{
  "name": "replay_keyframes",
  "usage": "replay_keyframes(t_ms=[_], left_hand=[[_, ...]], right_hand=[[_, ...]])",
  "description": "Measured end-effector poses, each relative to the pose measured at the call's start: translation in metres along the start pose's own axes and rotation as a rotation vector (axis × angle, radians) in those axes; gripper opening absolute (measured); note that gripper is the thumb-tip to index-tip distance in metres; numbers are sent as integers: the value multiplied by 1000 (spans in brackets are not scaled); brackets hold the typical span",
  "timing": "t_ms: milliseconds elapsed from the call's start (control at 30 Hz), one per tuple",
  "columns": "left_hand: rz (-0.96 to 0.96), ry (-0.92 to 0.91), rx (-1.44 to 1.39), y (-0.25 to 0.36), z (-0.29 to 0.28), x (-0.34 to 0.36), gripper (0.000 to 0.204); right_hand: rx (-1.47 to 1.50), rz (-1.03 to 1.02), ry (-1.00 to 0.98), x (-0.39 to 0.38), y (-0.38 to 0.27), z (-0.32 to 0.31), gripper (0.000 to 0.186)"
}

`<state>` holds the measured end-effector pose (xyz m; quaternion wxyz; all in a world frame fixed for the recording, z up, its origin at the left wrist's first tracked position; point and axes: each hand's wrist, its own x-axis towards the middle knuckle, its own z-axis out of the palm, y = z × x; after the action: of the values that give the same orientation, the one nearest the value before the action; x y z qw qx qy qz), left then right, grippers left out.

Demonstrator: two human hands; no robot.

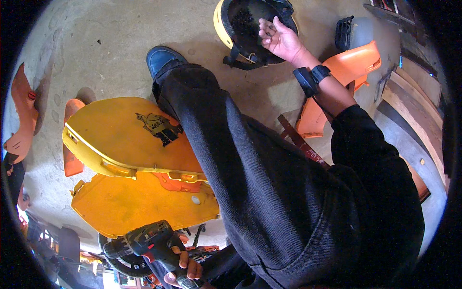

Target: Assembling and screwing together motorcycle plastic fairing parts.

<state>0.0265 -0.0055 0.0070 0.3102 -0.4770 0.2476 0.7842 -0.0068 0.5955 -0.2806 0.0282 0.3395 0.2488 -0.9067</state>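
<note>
Drill [144, 241], one, dark with red trim, gripped in left hand [185, 269]; right hand [279, 38] loosely open (palm up) inside yellow helmet [221, 21]; two yellow panels [120, 139].

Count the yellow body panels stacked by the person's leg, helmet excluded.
2. The upper yellow panel with a dark sticker lies left of the leg; the lower yellow panel sits partly under it, above the drill. More may be hidden beneath the leg.

cordless drill [144, 243] | dark, gripped low | yellow helmet [226, 24] | upturned on floor
</note>
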Motion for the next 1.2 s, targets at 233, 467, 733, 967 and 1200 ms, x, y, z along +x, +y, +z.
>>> replay_keyframes(t_ms=[233,467,733,967,1200], left_hand=[[84,-86,10,3,-4,-28,69],[413,-332,138,-6,43,-64,62],[477,-409,214,19,33,-69,48],[392,-902,-174,33,55,-61,38],[501,-786,-96,24,57,-55,52]], right_hand=[[-489,-84,97,0,20,0,35],[-602,79,-67,-6,-70,141,30],[-1475,-6,-795,-161,-20,505,28],[-1466,-780,-1172,-249,167,537,24],[-1502,-959,-812,-257,220,490,17]])
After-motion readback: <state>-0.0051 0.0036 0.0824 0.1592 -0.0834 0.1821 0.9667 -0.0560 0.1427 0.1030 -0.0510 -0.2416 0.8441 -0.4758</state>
